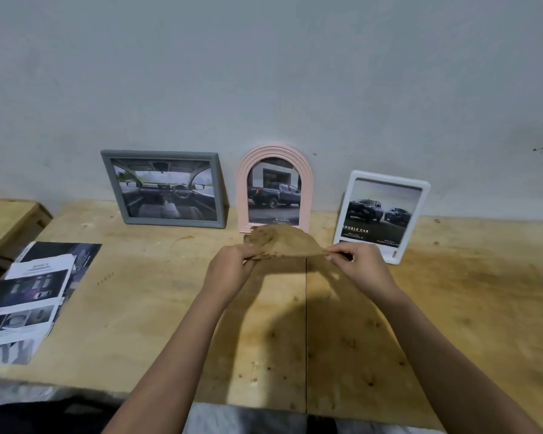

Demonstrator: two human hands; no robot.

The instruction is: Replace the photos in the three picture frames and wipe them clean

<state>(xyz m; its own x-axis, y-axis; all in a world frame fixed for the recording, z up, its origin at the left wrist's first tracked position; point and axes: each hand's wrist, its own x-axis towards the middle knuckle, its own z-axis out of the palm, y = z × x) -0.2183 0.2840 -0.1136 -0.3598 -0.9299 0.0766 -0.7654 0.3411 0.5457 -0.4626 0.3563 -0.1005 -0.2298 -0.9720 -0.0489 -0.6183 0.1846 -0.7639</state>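
At the far left I see a stack of prints (22,296) lying flat on the table (145,308), fanned a little and well apart from the frames. I judge these are either the removed photos or spares, parked out of the working lane.

Next, the grey frame (163,189) leans upright against the wall (264,73), showing a car interior. Just to its right stands the pink frame (275,189), arched, with a pickup photo. All three frames lean back on the wall with their feet on the table, which keeps the faces open to me for wiping.

In front of the pink frame I hold the cloth (282,244) off the table. My left hand (229,270) pinches its left edge, fingers curled round the fabric. My right hand (361,267) pinches the right corner the same way. The cloth is stretched between both hands, I think to spread or fold it into a flat pad before wiping. Its top edge overlaps the bottom of the pink frame from this view; I cannot tell if it touches.

Rightmost, the white frame (381,214) leans at a tilt, with two dark trucks in its photo.

With photos showing in all three frames, I judge wiping is the step in hand.
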